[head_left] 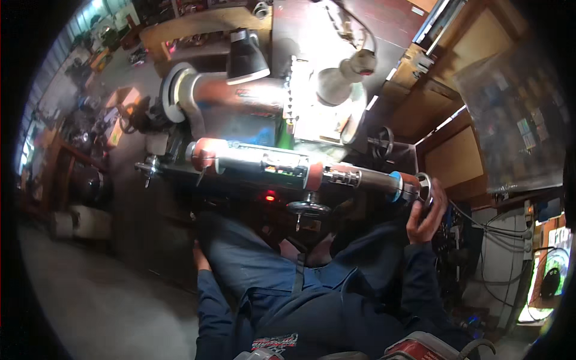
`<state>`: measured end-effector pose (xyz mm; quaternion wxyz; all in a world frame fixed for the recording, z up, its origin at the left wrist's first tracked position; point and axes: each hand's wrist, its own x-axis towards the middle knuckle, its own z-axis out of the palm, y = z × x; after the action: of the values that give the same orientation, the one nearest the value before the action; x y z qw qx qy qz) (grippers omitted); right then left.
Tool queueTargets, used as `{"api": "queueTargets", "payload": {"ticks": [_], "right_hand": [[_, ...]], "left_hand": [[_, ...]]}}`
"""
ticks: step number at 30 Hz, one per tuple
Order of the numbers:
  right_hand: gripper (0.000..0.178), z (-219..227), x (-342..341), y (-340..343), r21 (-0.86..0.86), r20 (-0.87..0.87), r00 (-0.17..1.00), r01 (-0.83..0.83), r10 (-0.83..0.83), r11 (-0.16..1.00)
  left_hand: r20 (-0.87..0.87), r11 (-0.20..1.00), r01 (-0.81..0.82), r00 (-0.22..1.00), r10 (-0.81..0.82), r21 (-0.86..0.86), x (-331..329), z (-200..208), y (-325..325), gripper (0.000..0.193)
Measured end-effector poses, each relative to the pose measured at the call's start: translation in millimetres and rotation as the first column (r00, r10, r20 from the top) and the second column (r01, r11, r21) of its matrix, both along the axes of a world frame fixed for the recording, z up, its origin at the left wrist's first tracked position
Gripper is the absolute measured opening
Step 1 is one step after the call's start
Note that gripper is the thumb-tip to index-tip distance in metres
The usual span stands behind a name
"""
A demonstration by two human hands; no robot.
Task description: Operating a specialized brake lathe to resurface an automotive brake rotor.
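Observation:
My right hand [427, 215] is at the right end of the machine, its fingers curled round the rim of a small metal handwheel [425, 187]. The wheel sits beside a red and blue collar [403, 186] on a long metal cylinder assembly [243, 159] lying across in front of me. Low beside my left thigh rests my left hand [201, 257]; its fingers are mostly hidden by the leg and the dark. A larger handwheel with a crank handle [308, 208] is mounted at the machine's front, between my knees.
Behind the cylinder stand a red-brown machine housing [240, 93] and a black lamp head [246, 60]. A bright work lamp [336, 84] glares at centre. A small red light [270, 197] glows below. Wooden cabinets [462, 150] and hanging cables [498, 228] are at right.

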<state>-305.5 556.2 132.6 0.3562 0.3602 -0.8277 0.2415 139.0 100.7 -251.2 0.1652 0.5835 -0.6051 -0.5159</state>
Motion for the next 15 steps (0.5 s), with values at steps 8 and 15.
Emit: {"api": "queueTargets", "payload": {"ticks": [8,15], "right_hand": [[0.06,-127,18,133,-0.204,0.462,0.711,0.667,-0.53,0.716],[0.108,-182,32,83,0.281,0.85,0.318,0.403,-0.421,0.871]], "left_hand": [[0.44,0.923,0.314,0.877,-0.192,-0.223,-99,168,17,0.097],[0.755,0.815,0.577,0.557,-0.347,-0.051,-126,149,-29,0.108]]}}
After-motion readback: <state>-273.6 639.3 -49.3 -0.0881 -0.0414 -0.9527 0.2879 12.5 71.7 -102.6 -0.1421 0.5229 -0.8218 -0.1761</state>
